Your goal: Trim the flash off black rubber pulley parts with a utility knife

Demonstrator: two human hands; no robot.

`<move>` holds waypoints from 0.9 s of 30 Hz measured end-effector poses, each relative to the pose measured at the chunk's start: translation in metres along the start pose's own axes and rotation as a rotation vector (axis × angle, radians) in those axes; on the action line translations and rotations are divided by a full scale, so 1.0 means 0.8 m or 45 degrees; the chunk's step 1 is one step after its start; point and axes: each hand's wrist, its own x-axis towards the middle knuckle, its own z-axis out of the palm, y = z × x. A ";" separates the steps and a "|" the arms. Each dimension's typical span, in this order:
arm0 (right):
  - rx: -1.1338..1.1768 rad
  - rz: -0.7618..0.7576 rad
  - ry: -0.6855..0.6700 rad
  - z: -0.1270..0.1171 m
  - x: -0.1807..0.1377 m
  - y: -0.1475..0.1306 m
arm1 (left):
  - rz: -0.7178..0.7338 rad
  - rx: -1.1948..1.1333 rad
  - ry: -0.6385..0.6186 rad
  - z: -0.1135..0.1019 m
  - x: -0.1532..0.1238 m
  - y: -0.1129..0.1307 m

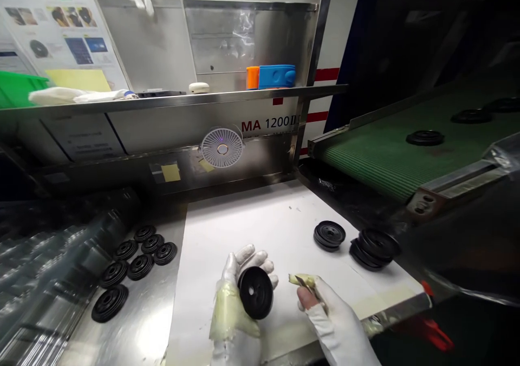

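My left hand (pixel 238 290), in a white glove with yellowish tape, is closed round a black round plastic disc (pixel 255 292), held on edge above the white work surface (pixel 260 225). My right hand (pixel 329 314), also gloved, pinches a small blade-like tool (pixel 303 280) with a taped finger, just right of the disc and a little apart from it. One more black disc (pixel 329 235) lies on the white surface to the right, and beside it sits a short stack of discs (pixel 374 248).
Several black discs (pixel 134 260) lie in rows on the steel bench at left, beside clear plastic sheeting (pixel 44 268). A green conveyor belt (pixel 406 149) at right carries more discs. A small white fan (pixel 221 147) and a steel shelf (pixel 170 102) stand behind.
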 end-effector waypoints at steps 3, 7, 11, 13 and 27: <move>-0.069 -0.108 0.027 -0.006 0.006 -0.006 | -0.123 -0.088 -0.145 -0.012 0.007 -0.003; -0.102 -0.220 0.026 -0.008 0.006 -0.006 | -0.221 -0.254 -0.226 -0.035 0.018 -0.003; -0.087 -0.299 -0.019 -0.005 0.002 0.002 | -0.215 -0.317 -0.281 -0.052 0.019 0.002; -0.092 -0.296 -0.053 -0.003 0.001 0.005 | -0.184 -0.330 -0.360 -0.057 0.015 0.004; -0.033 -0.206 -0.397 0.012 -0.021 -0.035 | -0.142 -0.422 -0.580 -0.081 -0.008 0.024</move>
